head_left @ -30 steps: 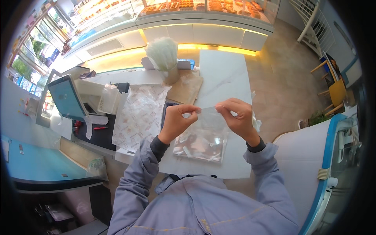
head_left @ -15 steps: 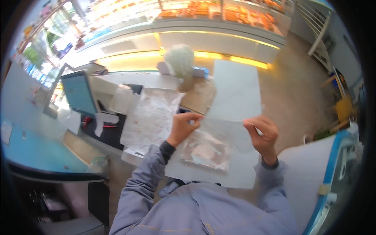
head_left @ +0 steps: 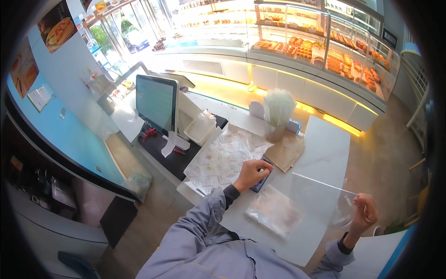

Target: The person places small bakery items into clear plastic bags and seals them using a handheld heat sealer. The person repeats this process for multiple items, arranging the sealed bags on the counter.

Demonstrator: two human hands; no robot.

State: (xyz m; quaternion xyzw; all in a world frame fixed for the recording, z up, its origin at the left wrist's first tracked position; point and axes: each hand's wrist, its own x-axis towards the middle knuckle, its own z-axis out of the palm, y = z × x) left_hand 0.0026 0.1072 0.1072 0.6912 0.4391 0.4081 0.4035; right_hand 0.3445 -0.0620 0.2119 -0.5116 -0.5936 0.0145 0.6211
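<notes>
My right hand (head_left: 364, 214) is closed on one end of a clear plastic bag (head_left: 325, 183), whose pale top edge stretches leftward over the table. The rest of the bag is nearly see-through and hard to outline. My left hand (head_left: 253, 175) is pinched shut above the table, apart from that edge's left end; whether anything small sits between its fingers cannot be made out. Just below lies a flat stack of clear plastic bags (head_left: 274, 211). A dark blue box (head_left: 260, 182) is partly hidden behind my left hand.
Printed paper sheets (head_left: 227, 156) lie left of my hands, a brown paper bag (head_left: 285, 151) beyond them. Behind stands a holder of white plastic (head_left: 278, 109). A screen (head_left: 156, 104) and white basket (head_left: 200, 128) are at left. Lit bread cases (head_left: 320, 46) line the back.
My right hand has moved right and down, drawing the bag's edge with it. My left hand no longer meets that edge. The view has swung, showing more of the bread cases.
</notes>
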